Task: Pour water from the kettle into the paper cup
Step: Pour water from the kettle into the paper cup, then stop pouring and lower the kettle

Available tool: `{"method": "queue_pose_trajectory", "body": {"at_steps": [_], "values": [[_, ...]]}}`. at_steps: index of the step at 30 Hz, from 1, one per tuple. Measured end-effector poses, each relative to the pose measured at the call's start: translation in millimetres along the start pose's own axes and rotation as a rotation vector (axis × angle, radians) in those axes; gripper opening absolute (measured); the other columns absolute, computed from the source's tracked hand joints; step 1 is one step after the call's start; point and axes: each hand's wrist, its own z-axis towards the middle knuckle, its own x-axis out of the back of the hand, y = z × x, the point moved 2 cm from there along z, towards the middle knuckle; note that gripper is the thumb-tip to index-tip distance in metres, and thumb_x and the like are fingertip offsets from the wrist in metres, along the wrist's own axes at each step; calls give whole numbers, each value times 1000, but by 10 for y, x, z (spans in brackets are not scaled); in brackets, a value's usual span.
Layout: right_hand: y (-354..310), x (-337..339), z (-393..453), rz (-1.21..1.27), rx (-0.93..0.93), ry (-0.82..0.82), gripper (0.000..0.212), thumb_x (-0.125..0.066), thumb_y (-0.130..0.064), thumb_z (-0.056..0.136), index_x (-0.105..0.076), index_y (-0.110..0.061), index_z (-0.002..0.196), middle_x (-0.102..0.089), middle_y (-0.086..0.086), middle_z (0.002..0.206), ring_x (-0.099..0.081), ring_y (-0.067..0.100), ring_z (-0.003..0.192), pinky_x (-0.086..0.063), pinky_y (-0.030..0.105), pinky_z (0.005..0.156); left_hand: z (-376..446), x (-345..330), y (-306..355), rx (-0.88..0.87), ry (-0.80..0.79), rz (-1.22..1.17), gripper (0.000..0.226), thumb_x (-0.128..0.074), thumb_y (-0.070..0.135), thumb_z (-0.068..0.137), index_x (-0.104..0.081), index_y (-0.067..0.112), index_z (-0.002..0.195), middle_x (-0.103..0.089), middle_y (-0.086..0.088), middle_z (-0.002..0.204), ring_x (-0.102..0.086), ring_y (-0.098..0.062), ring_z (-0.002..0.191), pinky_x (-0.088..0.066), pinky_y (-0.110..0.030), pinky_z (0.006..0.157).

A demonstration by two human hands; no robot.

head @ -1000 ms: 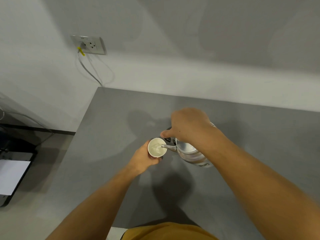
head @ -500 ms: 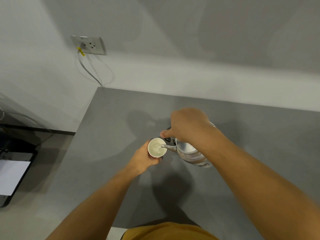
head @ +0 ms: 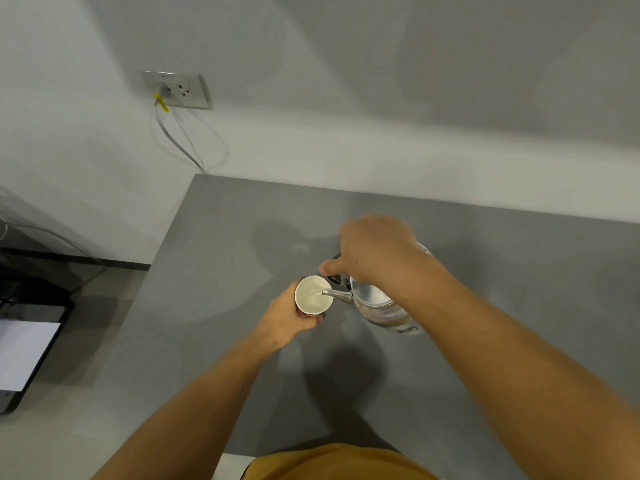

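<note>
The right hand (head: 375, 258) grips the tilted shiny steel kettle (head: 381, 304), its spout over the white paper cup (head: 313, 295) at nine o'clock, which the left hand (head: 285, 318) clasps.

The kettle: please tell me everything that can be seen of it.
The kettle looks like shiny metal, with a rounded body, a thin spout and a dark handle. The right hand grips the handle from above and tilts it left, above the grey table. Its spout tip reaches over the paper cup, where water shows.
</note>
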Motion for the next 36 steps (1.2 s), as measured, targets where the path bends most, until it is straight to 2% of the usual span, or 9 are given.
{"method": "queue_pose_trajectory", "body": {"at_steps": [5,10,15,19,24,27,30,33,36], "values": [[-7,1,6,-1,-3,5,49,-73,-59,77,-49,-21,56,-52,-2,59,-45,15,49,-26,26,43,-4,0,-6,6,-4,-8,71,-89,27,69,-53,43,129,-70,20,108,-65,6,92,-47,-14,69],[-10,-5,1,-1,-1,16,48,-72,-58,77,-49,-21,57,-52,-2,59,-44,15,49,-25,26,43,3,-1,-32,9,-2,-7,73,-89,29,68,-52,43,129,-70,19,113,-64,3,105,-47,-12,84],[-7,2,-10,8,-5,12,47,-73,-56,78,-49,-21,57,-52,-1,59,-44,15,49,-26,26,43,3,3,-36,12,-2,-7,71,-89,27,69,-53,45,127,-70,23,108,-64,8,100,-47,-9,77],[27,-8,-27,51,-20,5,47,-74,-57,76,-50,-21,57,-53,-2,59,-44,14,50,-24,26,44,-21,25,-19,19,1,-8,69,-88,32,66,-52,50,123,-67,34,103,-63,12,97,-47,-5,70],[160,-54,-92,176,-85,-20,56,-76,-61,73,-47,-19,50,-50,-2,51,-44,15,47,-24,26,44,-34,34,-25,39,17,-30,73,-90,36,64,-54,47,127,-70,23,108,-67,1,99,-51,-18,73],[256,-92,-168,234,-131,-25,61,-74,-65,73,-45,-19,47,-47,-3,47,-44,16,45,-25,26,44,-51,43,-14,37,25,-22,73,-91,37,63,-55,46,126,-70,24,108,-66,5,97,-50,-15,72],[341,-133,-258,297,-156,-29,59,-70,-70,75,-53,-18,50,-58,-2,52,-52,17,51,-31,27,45,-73,57,15,39,34,-10,70,-91,31,64,-57,43,125,-71,21,106,-65,8,90,-48,-12,67],[404,-161,-351,355,-180,-23,59,-70,-72,74,-58,-18,54,-66,0,59,-57,19,54,-34,28,46,-121,89,28,25,21,-8,68,-89,18,69,-56,39,126,-72,15,106,-65,3,84,-47,-15,63],[450,-172,-439,407,-191,-1,61,-71,-73,73,-57,-17,52,-64,-1,54,-56,18,50,-33,27,45,-181,141,16,22,14,48,60,-83,14,76,-56,32,127,-70,16,102,-66,2,83,-47,-10,63]]}}
